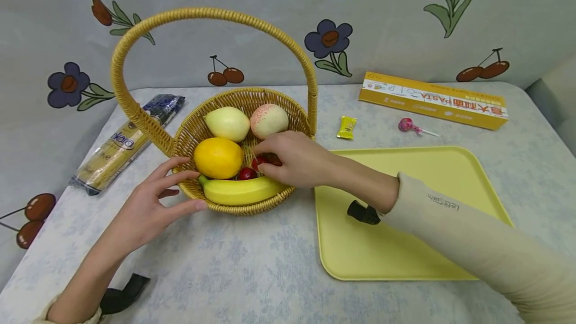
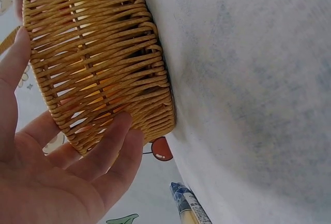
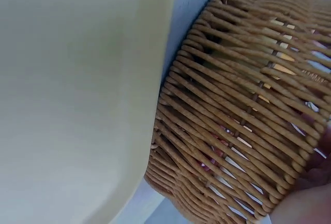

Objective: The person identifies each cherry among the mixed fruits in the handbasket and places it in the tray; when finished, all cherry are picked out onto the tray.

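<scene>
A wicker basket [image 1: 252, 209] with a tall arched handle holds a banana [image 1: 240, 191], a yellow lemon-like fruit [image 1: 218, 158], a pale green pear-like fruit [image 1: 228, 123], a pinkish peach [image 1: 269, 121] and small red fruits [image 1: 247, 173]. My left hand [image 1: 150, 206] grips the basket's near left rim, some fingers over it and the thumb outside. In the left wrist view, fingers also lie against the woven wall [image 2: 98, 63]. My right hand [image 1: 299, 159] reaches inside over the right rim, thumb and fingers around a small red fruit [image 1: 258, 163]. The wall mostly hides this hand in the right wrist view.
Right of the basket lies a yellow tray [image 1: 432, 259], under the right forearm. Behind it are a yellow-wrapped candy [image 1: 347, 127], a lollipop [image 1: 406, 124] and a pasta box [image 1: 432, 99]. A bag of spaghetti [image 1: 121, 146] lies left of the basket. A patterned cloth [image 1: 270, 39] hangs behind.
</scene>
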Action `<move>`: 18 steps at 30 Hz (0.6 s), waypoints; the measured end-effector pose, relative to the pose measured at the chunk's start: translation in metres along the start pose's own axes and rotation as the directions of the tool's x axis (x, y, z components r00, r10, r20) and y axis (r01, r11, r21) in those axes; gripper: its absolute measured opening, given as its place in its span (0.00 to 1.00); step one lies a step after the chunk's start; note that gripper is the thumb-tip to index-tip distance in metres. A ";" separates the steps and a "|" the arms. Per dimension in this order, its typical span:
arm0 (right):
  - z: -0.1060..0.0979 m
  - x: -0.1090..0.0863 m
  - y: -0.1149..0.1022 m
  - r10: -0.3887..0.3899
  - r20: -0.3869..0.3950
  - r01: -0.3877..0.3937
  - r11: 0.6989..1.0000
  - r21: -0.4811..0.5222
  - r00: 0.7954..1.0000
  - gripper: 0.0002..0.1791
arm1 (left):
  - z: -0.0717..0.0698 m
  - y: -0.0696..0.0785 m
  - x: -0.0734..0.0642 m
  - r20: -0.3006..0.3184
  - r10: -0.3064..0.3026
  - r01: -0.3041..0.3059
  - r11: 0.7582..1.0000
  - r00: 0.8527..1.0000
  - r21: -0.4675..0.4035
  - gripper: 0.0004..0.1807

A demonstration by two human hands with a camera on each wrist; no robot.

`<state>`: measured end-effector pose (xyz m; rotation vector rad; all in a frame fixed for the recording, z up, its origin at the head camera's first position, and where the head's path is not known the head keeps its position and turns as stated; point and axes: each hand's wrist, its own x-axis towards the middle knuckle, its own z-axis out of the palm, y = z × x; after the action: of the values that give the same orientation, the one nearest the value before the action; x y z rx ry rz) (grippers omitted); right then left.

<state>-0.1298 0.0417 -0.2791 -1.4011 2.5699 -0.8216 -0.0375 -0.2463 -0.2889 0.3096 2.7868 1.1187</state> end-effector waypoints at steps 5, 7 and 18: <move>-0.002 -0.015 -0.006 0.016 -0.006 -0.016 1.000 0.011 1.000 0.10 | 0.000 0.000 0.000 -0.004 0.001 -0.001 1.000 1.000 -0.001 0.26; -0.003 -0.020 -0.009 0.020 -0.014 -0.020 1.000 0.016 1.000 0.12 | 0.000 -0.001 0.000 -0.007 0.006 -0.006 1.000 1.000 -0.002 0.26; -0.010 -0.055 -0.014 0.003 -0.165 0.005 0.999 0.052 0.986 0.12 | 0.002 -0.002 0.000 -0.014 0.016 -0.016 1.000 1.000 -0.013 0.27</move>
<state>-0.0910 0.0835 -0.2727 -1.3740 2.6449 -1.0396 -0.0377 -0.2466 -0.2916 0.3242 2.7929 1.1466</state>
